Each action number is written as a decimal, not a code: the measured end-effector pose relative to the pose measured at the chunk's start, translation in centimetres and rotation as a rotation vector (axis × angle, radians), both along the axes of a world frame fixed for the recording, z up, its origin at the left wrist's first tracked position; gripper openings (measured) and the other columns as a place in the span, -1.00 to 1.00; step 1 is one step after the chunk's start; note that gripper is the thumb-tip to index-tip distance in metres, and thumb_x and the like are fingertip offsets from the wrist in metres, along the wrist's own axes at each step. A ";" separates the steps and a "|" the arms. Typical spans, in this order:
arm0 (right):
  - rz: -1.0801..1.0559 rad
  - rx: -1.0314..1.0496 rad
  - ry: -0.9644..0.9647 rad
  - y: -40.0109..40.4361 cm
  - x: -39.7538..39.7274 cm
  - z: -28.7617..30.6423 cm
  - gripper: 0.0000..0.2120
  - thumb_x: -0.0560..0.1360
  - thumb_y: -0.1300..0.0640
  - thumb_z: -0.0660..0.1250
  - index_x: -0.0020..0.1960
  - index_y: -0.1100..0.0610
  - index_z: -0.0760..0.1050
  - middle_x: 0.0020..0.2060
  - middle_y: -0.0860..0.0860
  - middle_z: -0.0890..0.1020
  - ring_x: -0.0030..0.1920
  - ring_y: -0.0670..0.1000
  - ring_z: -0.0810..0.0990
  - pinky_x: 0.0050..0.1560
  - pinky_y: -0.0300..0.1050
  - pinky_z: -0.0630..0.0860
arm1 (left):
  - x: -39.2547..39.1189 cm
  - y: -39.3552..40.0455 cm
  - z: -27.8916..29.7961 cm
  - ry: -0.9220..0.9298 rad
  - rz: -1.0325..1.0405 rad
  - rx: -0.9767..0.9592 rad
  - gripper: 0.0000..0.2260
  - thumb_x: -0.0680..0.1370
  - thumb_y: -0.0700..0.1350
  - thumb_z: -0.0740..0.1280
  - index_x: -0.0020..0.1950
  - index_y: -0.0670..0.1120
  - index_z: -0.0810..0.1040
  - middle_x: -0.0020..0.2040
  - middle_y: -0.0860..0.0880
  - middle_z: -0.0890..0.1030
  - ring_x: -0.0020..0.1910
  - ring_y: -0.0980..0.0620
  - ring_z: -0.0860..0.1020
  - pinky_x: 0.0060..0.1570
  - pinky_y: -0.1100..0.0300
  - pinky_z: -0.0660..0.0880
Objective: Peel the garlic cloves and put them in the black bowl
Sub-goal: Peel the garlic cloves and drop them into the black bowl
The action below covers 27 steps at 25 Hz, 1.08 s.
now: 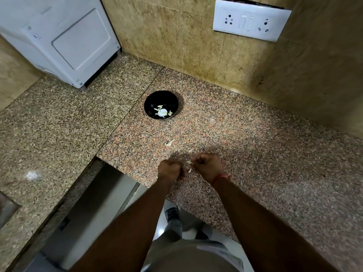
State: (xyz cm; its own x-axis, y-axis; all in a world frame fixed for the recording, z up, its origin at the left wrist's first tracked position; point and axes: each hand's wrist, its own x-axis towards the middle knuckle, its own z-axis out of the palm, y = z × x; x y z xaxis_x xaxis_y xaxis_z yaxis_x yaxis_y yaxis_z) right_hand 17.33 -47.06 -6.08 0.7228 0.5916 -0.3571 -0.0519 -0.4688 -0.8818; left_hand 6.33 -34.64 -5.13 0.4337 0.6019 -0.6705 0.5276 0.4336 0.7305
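Garlic cloves (163, 112) lie in the bottom of the black bowl (155, 99) — several pale pieces clustered towards its near side, next to a bright glare spot. The bowl stands on the speckled granite counter (255, 146), well apart from the hands and nearer the back wall. Both hands hover low over the counter's front edge, close together but not touching. The left hand (170, 169) is curled into a loose fist, and I cannot tell what, if anything, it holds. The right hand (208, 166) is curled too, its fingertips pinching a small pale garlic piece (189, 162) that sticks out towards the left hand; whether it is a clove or only skin is too small to tell. Another pale scrap (189, 170) shows just below it, between the two hands. A red thread band (222, 177) circles the right wrist. A loose bit of garlic skin (170, 143) lies on the counter between the hands and the bowl. At the back left stands a white appliance (64, 40), and a white socket plate (251, 20) is fixed to the tan tiled wall on the right — its top edge stands slightly away from the wall.
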 end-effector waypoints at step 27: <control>-0.259 -0.299 -0.046 1.6 2.5 -0.6 -0.86 0.47 0.23 0.48 -0.06 0.03 0.74 -0.10 -0.06 0.75 -0.06 -0.04 0.69 0.09 -0.05 0.65 | -0.8 0.4 -3.1 -0.047 -0.070 0.048 -0.83 0.51 -0.48 0.41 -0.24 -0.30 0.62 -0.39 -0.26 0.62 -0.52 -0.07 0.60 -0.47 0.11 0.58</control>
